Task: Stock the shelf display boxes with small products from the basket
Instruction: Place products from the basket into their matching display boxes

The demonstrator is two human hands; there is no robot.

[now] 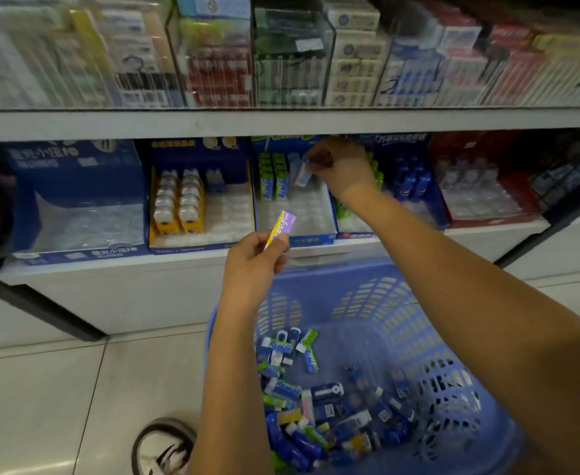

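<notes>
A blue plastic basket [415, 323] stands on the floor below me, with several small blue, green and yellow packs [319, 402] in its bottom. My left hand [252, 265] pinches a purple and yellow pack [281, 227] upright above the basket's far rim. My right hand [343, 164] reaches into the blue display box [329, 214] on the lower shelf and holds a pale pink and blue pack [303, 173] beside two rows of green packs [274, 176]. The front half of that box shows its bare white tray.
To the left stands a box with yellow and white products [178, 200], and further left a large blue box [75, 200]. To the right are boxes of blue bottles [412, 180] and a red box [480, 190]. The upper shelf [281, 123] overhangs. My shoe [165, 447] rests by the basket.
</notes>
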